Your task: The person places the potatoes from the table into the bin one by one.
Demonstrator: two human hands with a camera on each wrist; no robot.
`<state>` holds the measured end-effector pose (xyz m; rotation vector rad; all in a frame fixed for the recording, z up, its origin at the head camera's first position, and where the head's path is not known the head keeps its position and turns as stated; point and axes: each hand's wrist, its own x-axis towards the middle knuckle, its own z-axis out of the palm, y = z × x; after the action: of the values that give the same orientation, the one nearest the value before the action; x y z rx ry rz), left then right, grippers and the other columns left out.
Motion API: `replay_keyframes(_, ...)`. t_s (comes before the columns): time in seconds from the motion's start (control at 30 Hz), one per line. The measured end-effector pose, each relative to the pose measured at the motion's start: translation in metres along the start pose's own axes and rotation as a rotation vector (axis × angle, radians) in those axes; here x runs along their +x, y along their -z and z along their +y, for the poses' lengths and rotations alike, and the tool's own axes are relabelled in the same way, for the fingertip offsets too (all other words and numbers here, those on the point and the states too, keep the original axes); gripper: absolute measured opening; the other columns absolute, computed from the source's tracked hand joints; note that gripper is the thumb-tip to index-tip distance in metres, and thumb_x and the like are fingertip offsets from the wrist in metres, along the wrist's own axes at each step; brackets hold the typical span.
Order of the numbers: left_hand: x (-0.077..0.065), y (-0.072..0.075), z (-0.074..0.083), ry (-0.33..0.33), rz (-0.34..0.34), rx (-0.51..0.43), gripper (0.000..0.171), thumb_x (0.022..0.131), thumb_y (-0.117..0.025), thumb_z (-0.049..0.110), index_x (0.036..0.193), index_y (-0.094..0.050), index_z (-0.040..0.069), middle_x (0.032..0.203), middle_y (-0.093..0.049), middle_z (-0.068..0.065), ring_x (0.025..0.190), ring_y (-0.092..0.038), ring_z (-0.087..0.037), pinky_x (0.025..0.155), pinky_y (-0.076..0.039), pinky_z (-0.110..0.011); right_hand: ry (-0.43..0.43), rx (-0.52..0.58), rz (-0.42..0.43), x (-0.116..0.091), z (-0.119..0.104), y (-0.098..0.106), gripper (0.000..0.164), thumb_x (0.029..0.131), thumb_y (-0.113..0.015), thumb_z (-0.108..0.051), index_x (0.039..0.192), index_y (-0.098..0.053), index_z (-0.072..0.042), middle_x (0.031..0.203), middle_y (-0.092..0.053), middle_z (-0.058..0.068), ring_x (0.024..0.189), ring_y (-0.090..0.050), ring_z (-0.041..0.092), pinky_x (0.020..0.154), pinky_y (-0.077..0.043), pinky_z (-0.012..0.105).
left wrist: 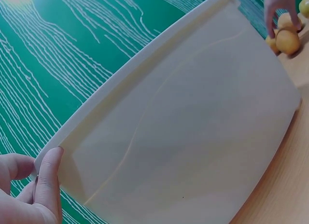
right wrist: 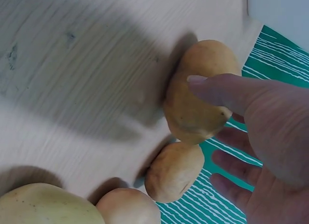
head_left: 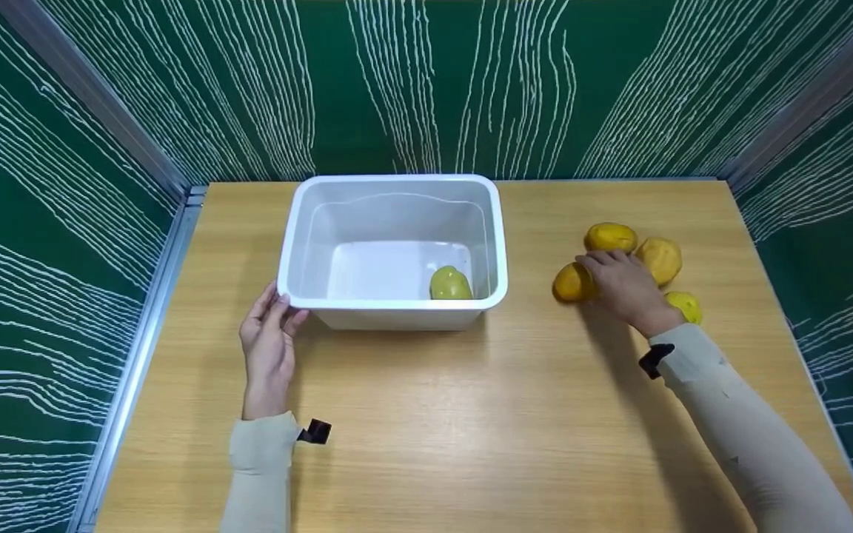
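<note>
Toward the tabletop's [head_left: 426, 444] right edge, an elongated fruit [head_left: 569, 284] lies with its long axis roughly along the back edge, one end facing the bin [head_left: 389, 304], the right hand's [head_left: 625, 287] thumb and forefinger gripping its opposite sides, the other fingers apart. The left hand [head_left: 271, 348] pinches the white bin's front left corner; inside, a yellow-green fruit [head_left: 450, 284] sits at the front right. The gripped fruit is orange-yellow, lumpy and dark-specked.
</note>
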<state>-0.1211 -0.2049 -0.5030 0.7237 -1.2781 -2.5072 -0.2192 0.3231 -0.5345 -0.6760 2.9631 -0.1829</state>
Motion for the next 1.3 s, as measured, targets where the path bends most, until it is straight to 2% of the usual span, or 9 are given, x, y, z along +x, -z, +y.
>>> replay_keyframes(0.13,0.000,0.001,-0.001,0.003,-0.016,0.026,0.049,0.107,-0.053,-0.004,0.155,-0.042,-0.006,0.129,-0.055,-0.010,0.089,-0.069,-0.013,0.075,-0.065,-0.015,0.010,-0.021,0.006,0.000,0.002,-0.004,0.055,0.094,-0.066,0.018,0.146,-0.054,0.004,0.148,-0.055,0.029,0.135,-0.049,0.050,0.120,-0.038,0.074)
replay_keyframes(0.33,-0.001,0.002,-0.001,0.007,-0.032,0.055,0.051,0.108,-0.053,-0.002,0.157,-0.040,-0.006,0.135,-0.052,-0.011,0.094,-0.068,-0.012,0.080,-0.065,-0.014,0.035,-0.060,0.030,0.002,0.006,-0.010,0.055,0.093,-0.066,0.020,0.145,-0.054,0.004,0.144,-0.058,0.028,0.133,-0.051,0.049,0.118,-0.042,0.072)
replay_keyframes(0.5,0.000,0.002,-0.001,0.008,-0.024,0.037,0.050,0.108,-0.053,-0.003,0.156,-0.041,-0.006,0.134,-0.053,-0.012,0.090,-0.068,-0.012,0.078,-0.065,-0.015,0.042,-0.060,0.059,0.005,0.007,-0.013,0.051,0.094,-0.069,0.016,0.142,-0.056,0.005,0.137,-0.061,0.028,0.127,-0.054,0.049,0.114,-0.047,0.072)
replay_keyframes(0.73,-0.001,0.001,0.000,0.012,-0.020,0.024,0.050,0.108,-0.053,-0.003,0.156,-0.042,-0.005,0.134,-0.053,-0.012,0.090,-0.069,-0.013,0.078,-0.065,-0.015,0.024,-0.063,0.045,0.008,0.007,-0.012,0.049,0.093,-0.071,0.015,0.140,-0.058,0.005,0.134,-0.062,0.028,0.125,-0.053,0.049,0.113,-0.047,0.071)
replay_keyframes(1.03,-0.001,0.000,-0.001,0.008,-0.016,0.025,0.049,0.107,-0.054,-0.003,0.155,-0.043,-0.006,0.133,-0.055,-0.011,0.093,-0.068,-0.014,0.078,-0.066,-0.016,0.061,-0.079,0.099,0.006,0.006,-0.013,0.049,0.087,-0.083,0.006,0.132,-0.063,0.004,0.125,-0.065,0.026,0.117,-0.056,0.047,0.108,-0.053,0.067)
replay_keyframes(1.3,0.001,0.003,-0.003,-0.003,-0.036,0.010,0.049,0.107,-0.053,-0.005,0.155,-0.042,-0.008,0.131,-0.054,-0.011,0.091,-0.068,-0.013,0.076,-0.066,-0.016,0.051,-0.108,0.096,0.005,0.000,-0.003,0.046,0.092,-0.073,0.013,0.135,-0.062,0.003,0.133,-0.064,0.027,0.122,-0.054,0.047,0.113,-0.049,0.069)
